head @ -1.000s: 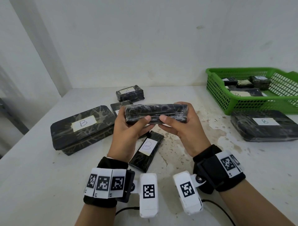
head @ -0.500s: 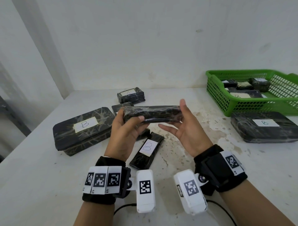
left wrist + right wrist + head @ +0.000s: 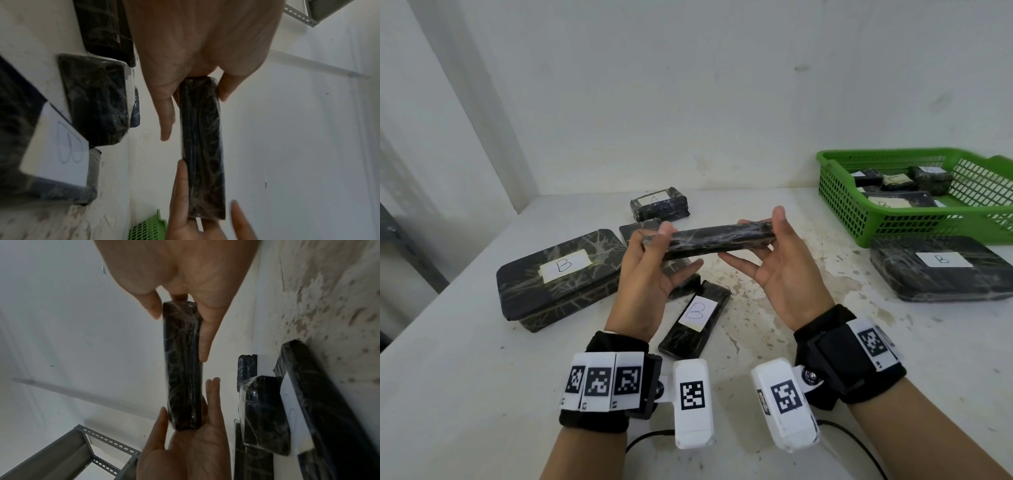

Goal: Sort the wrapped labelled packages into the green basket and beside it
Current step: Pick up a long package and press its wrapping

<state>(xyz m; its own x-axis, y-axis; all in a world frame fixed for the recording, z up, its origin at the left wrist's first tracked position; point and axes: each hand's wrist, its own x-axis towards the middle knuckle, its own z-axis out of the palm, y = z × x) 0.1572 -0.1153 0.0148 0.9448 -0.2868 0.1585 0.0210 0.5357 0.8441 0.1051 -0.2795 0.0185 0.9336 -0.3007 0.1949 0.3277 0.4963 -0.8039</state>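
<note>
Head view, long black wrapped package [image 3: 709, 238] lying crosswise, left hand [image 3: 650, 274] and right hand [image 3: 784, 270] pinching its ends

The stained white table [image 3: 756, 342] carries wrapped black packages [image 3: 558, 274] and a green basket [image 3: 893, 219].

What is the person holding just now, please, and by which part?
A long black wrapped package, held edge-up above the table by its two ends: the left hand grips the left end, the right hand the right end. No label shows.
</note>
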